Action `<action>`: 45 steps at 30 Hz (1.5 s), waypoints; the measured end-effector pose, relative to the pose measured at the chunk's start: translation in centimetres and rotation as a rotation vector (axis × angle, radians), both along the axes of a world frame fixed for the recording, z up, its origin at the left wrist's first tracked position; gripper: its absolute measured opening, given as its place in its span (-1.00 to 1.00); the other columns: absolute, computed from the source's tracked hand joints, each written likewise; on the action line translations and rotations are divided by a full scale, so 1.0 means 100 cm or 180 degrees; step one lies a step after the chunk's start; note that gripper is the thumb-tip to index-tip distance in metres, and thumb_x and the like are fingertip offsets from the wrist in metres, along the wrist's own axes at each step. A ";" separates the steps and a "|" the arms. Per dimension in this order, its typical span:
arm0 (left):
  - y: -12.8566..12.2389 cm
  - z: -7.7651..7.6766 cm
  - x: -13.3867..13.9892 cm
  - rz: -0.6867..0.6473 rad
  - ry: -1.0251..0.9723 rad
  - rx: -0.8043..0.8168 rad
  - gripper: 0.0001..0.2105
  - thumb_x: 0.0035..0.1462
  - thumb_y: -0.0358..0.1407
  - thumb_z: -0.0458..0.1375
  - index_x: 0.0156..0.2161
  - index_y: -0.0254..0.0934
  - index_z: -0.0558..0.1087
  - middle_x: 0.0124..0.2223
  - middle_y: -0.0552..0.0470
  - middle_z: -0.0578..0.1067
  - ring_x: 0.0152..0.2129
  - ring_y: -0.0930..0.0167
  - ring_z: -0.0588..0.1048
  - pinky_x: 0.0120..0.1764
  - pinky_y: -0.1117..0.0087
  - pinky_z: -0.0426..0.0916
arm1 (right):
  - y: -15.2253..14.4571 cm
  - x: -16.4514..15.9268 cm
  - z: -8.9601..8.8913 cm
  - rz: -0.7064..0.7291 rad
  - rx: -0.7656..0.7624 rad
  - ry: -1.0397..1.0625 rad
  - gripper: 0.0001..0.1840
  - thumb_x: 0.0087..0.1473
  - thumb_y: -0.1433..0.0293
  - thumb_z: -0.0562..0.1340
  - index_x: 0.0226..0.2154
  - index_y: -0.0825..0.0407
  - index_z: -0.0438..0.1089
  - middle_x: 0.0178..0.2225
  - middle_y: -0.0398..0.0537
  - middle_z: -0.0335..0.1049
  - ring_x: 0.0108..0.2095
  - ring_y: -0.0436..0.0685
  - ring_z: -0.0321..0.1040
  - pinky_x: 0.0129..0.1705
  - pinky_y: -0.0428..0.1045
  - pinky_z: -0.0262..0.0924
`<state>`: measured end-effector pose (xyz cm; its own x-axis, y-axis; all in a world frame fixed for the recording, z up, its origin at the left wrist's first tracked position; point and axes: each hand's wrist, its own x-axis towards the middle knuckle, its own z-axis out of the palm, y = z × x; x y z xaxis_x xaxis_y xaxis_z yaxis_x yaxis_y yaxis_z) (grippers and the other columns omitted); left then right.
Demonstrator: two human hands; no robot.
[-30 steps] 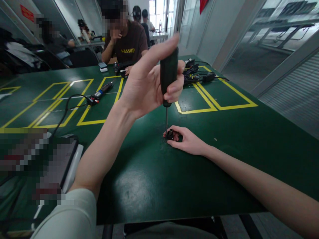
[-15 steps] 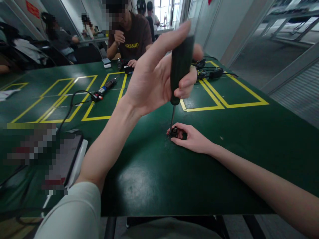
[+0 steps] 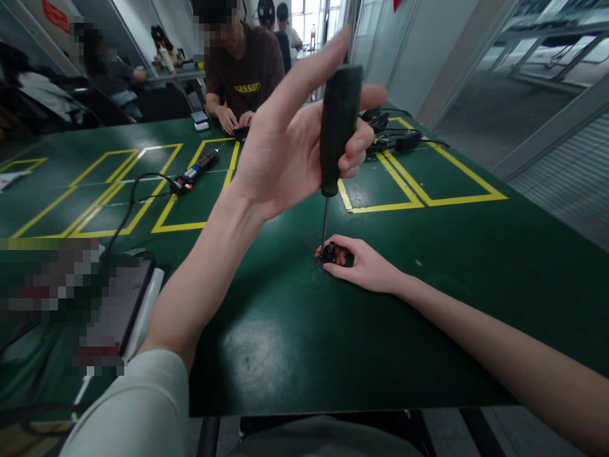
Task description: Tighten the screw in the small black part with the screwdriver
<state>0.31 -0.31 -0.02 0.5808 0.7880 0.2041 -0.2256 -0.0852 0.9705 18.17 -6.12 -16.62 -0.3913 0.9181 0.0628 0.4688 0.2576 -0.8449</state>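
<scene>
In the head view, my left hand (image 3: 278,155) is raised over the table, its lower fingers curled round the dark handle of a screwdriver (image 3: 340,127). Thumb and index finger stick out from the handle. The thin shaft points almost straight down, and its tip meets a small black part (image 3: 329,252) with a short round post on top. Low on the tabletop, my right hand (image 3: 364,263) pinches this part from the right between thumb and fingers. The exact spot where the tip sits is too small to make out.
An electric screwdriver (image 3: 202,165) with a cord lies left on the green table (image 3: 285,343), which has yellow tape outlines. Blurred flat objects (image 3: 114,304) are at near left, black cables (image 3: 404,138) at far right. Across the table, a person (image 3: 247,70) handles a dark object.
The view has shifted slightly. My left fingers have changed position a little on the screwdriver handle; its tip stays at the black part. The person opposite has brought both hands together low.
</scene>
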 end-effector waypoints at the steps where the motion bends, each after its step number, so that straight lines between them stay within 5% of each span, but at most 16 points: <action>1: 0.001 -0.001 -0.001 -0.0081 -0.0043 0.0019 -0.28 0.44 0.18 -0.25 -0.04 -0.46 0.49 -0.37 -0.07 0.53 -0.10 0.15 0.65 0.02 0.08 0.53 | 0.000 0.000 0.000 -0.0003 -0.0001 0.0001 -0.72 0.11 0.24 0.29 -0.18 0.08 0.47 -0.29 -0.03 0.49 -0.43 0.04 0.29 -0.36 -0.03 0.24; 5: 0.002 -0.004 0.000 -0.0531 -0.0311 -0.0054 -0.45 0.49 0.05 -0.17 -0.16 -0.38 0.46 -0.32 -0.04 0.55 -0.16 0.28 0.64 0.01 0.21 0.51 | 0.000 0.000 0.000 0.0006 -0.0034 0.0028 -0.70 0.10 0.23 0.29 -0.17 0.08 0.47 -0.31 -0.04 0.48 -0.43 0.05 0.29 -0.37 -0.03 0.25; 8: -0.002 -0.003 0.002 -0.0419 -0.0339 -0.0103 -0.57 0.53 -0.10 -0.18 -0.14 -0.38 0.42 -0.26 -0.01 0.56 -0.18 0.37 0.65 0.02 0.24 0.50 | 0.000 -0.001 0.002 -0.0001 -0.0077 0.0022 -0.69 0.10 0.22 0.29 -0.17 0.08 0.47 -0.32 -0.04 0.46 -0.43 0.05 0.29 -0.36 -0.02 0.25; 12: -0.002 -0.001 0.002 -0.0003 -0.0063 0.0019 -0.53 0.51 -0.06 -0.16 -0.04 -0.39 0.45 -0.32 -0.01 0.54 -0.10 0.26 0.66 0.03 0.12 0.51 | 0.000 -0.001 0.001 -0.0014 -0.0097 0.0025 -0.68 0.09 0.21 0.28 -0.18 0.09 0.46 -0.29 -0.02 0.47 -0.42 0.04 0.28 -0.36 -0.02 0.24; 16: 0.002 -0.002 -0.002 -0.0114 -0.0251 -0.0217 -0.43 0.42 0.13 -0.07 -0.15 -0.39 0.49 -0.32 -0.07 0.55 -0.01 0.08 0.64 0.00 0.09 0.57 | -0.001 -0.001 0.000 -0.0019 -0.0114 0.0021 -0.66 0.09 0.20 0.28 -0.16 0.10 0.46 -0.27 0.00 0.48 -0.42 0.05 0.28 -0.35 -0.01 0.24; 23: -0.007 0.001 0.005 -0.0206 -0.0508 -0.0473 -0.68 0.49 -0.18 -0.06 -0.15 -0.34 0.44 -0.17 0.00 0.60 0.15 0.15 0.58 0.05 0.24 0.55 | -0.001 0.001 0.001 -0.0006 -0.0103 0.0017 -0.69 0.11 0.22 0.30 -0.16 0.09 0.47 -0.25 0.00 0.51 -0.40 0.05 0.31 -0.33 -0.02 0.27; 25: -0.008 0.001 0.006 -0.0232 -0.0464 -0.0392 -0.68 0.50 -0.19 -0.11 -0.12 -0.30 0.44 -0.19 0.05 0.61 0.04 0.24 0.64 -0.03 0.35 0.57 | -0.001 0.001 0.001 -0.0001 -0.0096 0.0019 -0.70 0.12 0.23 0.30 -0.16 0.09 0.47 -0.27 -0.02 0.50 -0.40 0.05 0.31 -0.33 -0.02 0.27; 28: -0.005 -0.002 0.006 -0.0392 -0.0392 -0.0108 -0.65 0.49 -0.14 -0.08 -0.20 -0.29 0.44 -0.38 0.11 0.55 -0.38 0.48 0.67 -0.30 0.55 0.51 | -0.001 0.000 0.002 0.0004 -0.0098 0.0038 -0.71 0.11 0.24 0.30 -0.16 0.08 0.47 -0.28 -0.03 0.50 -0.40 0.05 0.32 -0.33 -0.02 0.28; 32: -0.004 -0.006 0.004 -0.0372 -0.0317 0.0137 -0.54 0.43 0.00 0.02 -0.45 -0.23 0.35 -0.63 0.19 0.12 -0.79 0.60 0.23 -0.66 0.54 0.16 | -0.001 0.000 0.001 0.0002 -0.0107 0.0093 -0.73 0.11 0.25 0.32 -0.17 0.06 0.47 -0.32 -0.07 0.49 -0.42 0.05 0.32 -0.35 -0.02 0.28; 36: -0.007 -0.005 0.001 -0.0672 -0.0467 0.0108 -0.23 0.39 0.26 -0.37 -0.48 -0.26 0.38 -0.52 0.03 0.25 -0.59 0.49 0.40 -0.47 0.41 0.39 | 0.000 0.001 0.000 0.0012 -0.0063 0.0095 -0.75 0.12 0.26 0.33 -0.18 0.05 0.47 -0.29 -0.06 0.52 -0.42 0.04 0.32 -0.35 -0.03 0.28; 38: -0.008 -0.003 0.002 -0.0709 -0.0415 0.0097 -0.23 0.40 0.24 -0.35 -0.33 -0.31 0.50 -0.39 -0.05 0.42 -0.40 0.40 0.53 -0.28 0.36 0.49 | 0.000 0.002 0.000 0.0006 -0.0056 0.0085 -0.76 0.11 0.26 0.33 -0.19 0.04 0.47 -0.29 -0.06 0.51 -0.43 0.04 0.31 -0.36 -0.03 0.28; 41: -0.007 -0.003 0.003 -0.0344 -0.0172 0.0143 -0.46 0.44 0.12 -0.08 -0.20 -0.32 0.51 -0.28 -0.05 0.56 -0.18 0.26 0.64 -0.10 0.27 0.54 | 0.000 0.002 0.000 0.0009 -0.0067 0.0064 -0.75 0.11 0.25 0.33 -0.19 0.06 0.47 -0.27 -0.04 0.51 -0.42 0.04 0.31 -0.35 -0.03 0.27; 45: -0.008 -0.007 0.005 -0.0276 -0.0256 0.0233 -0.87 0.40 -0.33 0.08 -0.23 -0.29 0.39 -0.19 0.04 0.60 -0.13 0.34 0.67 -0.02 0.29 0.52 | -0.002 0.001 0.001 0.0014 -0.0096 0.0068 -0.74 0.11 0.25 0.31 -0.18 0.06 0.47 -0.27 -0.05 0.50 -0.40 0.05 0.33 -0.34 -0.03 0.27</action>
<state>0.78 -1.15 -0.70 0.6255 0.7169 0.3080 -0.3120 -0.1320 0.9409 18.23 -6.28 -16.51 -0.3941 0.9180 0.0435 0.4495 0.2339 -0.8621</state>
